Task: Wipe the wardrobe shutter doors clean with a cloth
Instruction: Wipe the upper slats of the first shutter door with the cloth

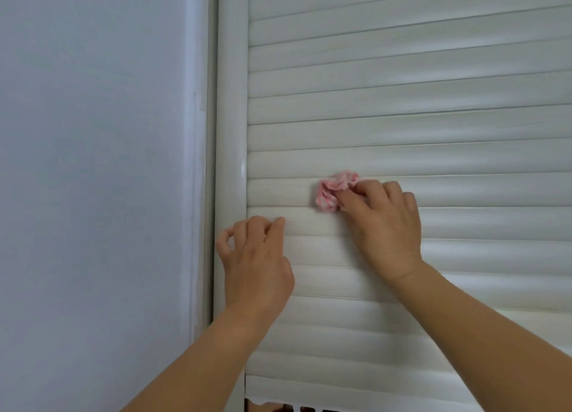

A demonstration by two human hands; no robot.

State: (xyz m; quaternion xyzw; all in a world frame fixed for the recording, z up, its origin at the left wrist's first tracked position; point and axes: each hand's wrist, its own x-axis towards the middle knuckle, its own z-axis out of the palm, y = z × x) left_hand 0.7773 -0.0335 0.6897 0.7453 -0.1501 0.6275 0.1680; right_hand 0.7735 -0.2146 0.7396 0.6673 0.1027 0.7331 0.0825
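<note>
The cloth was a small pink wad, bunched up and pressed against the shutter door roughly at mid-height of the view, not far from the door's left edge. The right hand gripped it, fingers curled over the wad and pushing it onto one slat. The left hand held nothing; its fingers were loosely curled, their tips resting on or just touching a slat lower down, beside the rounded frame on the left.

The cloth looked soft, light and limp, so it would crumple to fit the curved slats and the grooves between them. It was best held as it was: gathered into the fingers with a pad of fabric sticking out ahead of the fingertips. The slats looked smooth, glossy and rigid, likely slippery under a dry cloth, and the thin strips might flex or rattle under hard pressure. Steady, moderate strokes along each slat seemed wise, with the free hand bracing the door.
</note>
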